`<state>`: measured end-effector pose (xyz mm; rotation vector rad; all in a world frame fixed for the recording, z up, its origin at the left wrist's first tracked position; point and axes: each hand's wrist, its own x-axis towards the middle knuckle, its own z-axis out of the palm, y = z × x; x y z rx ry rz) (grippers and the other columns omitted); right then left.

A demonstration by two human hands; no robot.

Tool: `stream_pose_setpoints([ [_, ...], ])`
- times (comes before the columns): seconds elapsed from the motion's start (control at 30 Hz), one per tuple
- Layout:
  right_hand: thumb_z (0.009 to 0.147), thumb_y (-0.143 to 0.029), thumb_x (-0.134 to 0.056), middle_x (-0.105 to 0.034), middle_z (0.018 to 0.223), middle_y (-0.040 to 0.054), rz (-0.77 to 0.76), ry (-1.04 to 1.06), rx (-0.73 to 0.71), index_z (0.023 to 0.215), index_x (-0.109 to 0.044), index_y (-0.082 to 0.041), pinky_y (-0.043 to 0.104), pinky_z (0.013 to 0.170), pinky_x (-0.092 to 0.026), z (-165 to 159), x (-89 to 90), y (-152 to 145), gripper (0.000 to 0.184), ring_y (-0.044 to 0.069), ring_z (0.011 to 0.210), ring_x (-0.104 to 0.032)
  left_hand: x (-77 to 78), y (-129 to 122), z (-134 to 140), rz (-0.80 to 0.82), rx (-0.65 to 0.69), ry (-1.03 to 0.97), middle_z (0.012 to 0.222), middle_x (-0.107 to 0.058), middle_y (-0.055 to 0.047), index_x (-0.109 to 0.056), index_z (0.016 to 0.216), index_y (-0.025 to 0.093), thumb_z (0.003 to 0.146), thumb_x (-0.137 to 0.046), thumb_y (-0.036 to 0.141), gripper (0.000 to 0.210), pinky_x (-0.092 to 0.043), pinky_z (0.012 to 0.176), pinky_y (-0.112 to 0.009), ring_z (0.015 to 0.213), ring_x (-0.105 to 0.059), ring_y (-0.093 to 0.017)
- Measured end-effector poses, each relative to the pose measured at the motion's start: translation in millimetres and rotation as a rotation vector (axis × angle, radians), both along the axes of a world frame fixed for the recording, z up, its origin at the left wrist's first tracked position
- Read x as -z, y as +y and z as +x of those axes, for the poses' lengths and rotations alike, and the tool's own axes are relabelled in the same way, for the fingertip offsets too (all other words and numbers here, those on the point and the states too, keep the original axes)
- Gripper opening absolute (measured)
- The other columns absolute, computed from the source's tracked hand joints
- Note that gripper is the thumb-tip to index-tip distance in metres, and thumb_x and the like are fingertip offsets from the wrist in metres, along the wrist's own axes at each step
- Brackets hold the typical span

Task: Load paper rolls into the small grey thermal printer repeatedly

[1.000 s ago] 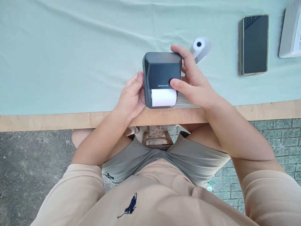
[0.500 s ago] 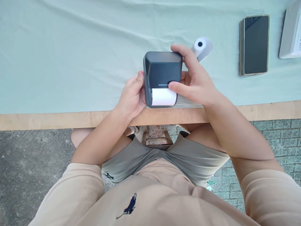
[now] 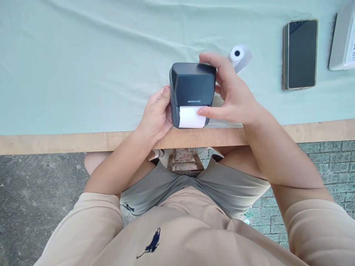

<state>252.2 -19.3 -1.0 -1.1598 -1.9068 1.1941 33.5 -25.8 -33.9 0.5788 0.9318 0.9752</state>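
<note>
A dark label printer (image 3: 195, 87) marked NIIMBOT is held just over the table's near edge. Out of its lower end shows a strip of white label paper (image 3: 190, 117). My left hand (image 3: 158, 112) grips the printer's left side, thumb along the edge and the other fingers hidden beneath. My right hand (image 3: 231, 88) wraps the right side, its index finger at the top right corner and its thumb tip on the paper. Just beyond that hand lies a white paper roll (image 3: 237, 54) with a dark core, some of its paper loose.
On the right of the pale green cloth (image 3: 97, 66) lies a dark-screened smartphone (image 3: 302, 55), seemingly on a box. A white box (image 3: 340, 44) stands at the far right edge. The bare wooden table edge (image 3: 55, 144) runs across in front of me.
My right thumb has slid down from the printer's lid, by the lettering, onto the white paper. The lettering shows more fully now. The left hand keeps its hold.
</note>
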Motion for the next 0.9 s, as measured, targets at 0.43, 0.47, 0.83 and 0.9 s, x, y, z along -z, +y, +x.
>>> stream_pose_setpoints([
  [0.43, 0.089, -0.082, -0.072, -0.073, 0.114, 0.0037, 0.226, 0.093, 0.197, 0.113, -0.068, -0.029, 0.043, 0.098, -0.063, -9.0, -24.3, 11.6, 0.058, 0.024, 0.108, -0.070, 3.5, 1.2, 1.4, 0.015, -0.007, -0.028, 0.086, -0.077, 0.000, -0.078, 0.094, 0.020, 0.109, -0.058, 0.037, 0.030, -0.066, 0.079, -0.026, 0.082, -0.080, -0.014],
  [0.47, 0.090, -0.085, -0.067, -0.073, 0.108, 0.0030, 0.238, 0.083, 0.250, 0.107, -0.069, -0.030, 0.043, 0.097, -0.063, -10.8, -28.5, 13.6, 0.058, 0.024, 0.104, -0.070, 4.0, 1.0, 1.1, 0.016, -0.005, -0.041, 0.083, -0.075, 0.001, -0.078, 0.092, 0.020, 0.109, -0.058, 0.035, 0.031, -0.065, 0.074, -0.023, 0.076, -0.078, -0.012],
  [0.83, 0.103, -0.082, -0.041, -0.061, 0.082, 0.0037, 0.528, -0.040, 0.452, 0.091, -0.062, -0.029, 0.040, 0.079, -0.053, -13.8, -24.6, 31.3, 0.058, 0.024, 0.080, -0.060, -1.9, 0.9, -0.2, -0.044, 0.052, -0.096, 0.070, -0.072, 0.004, -0.074, 0.083, 0.018, 0.113, -0.043, 0.020, 0.044, -0.063, 0.063, -0.017, 0.068, -0.078, -0.008],
  [0.9, 0.105, -0.080, -0.038, -0.065, 0.089, 0.0054, 0.380, -0.198, 0.387, 0.102, -0.064, -0.031, 0.040, 0.081, -0.054, -3.5, -37.9, 31.5, 0.055, 0.027, 0.094, -0.064, -3.0, 1.9, 0.0, -0.057, 0.024, -0.091, 0.073, -0.074, 0.004, -0.075, 0.083, 0.017, 0.114, -0.041, 0.020, 0.046, -0.062, 0.062, -0.015, 0.064, -0.075, -0.006],
])
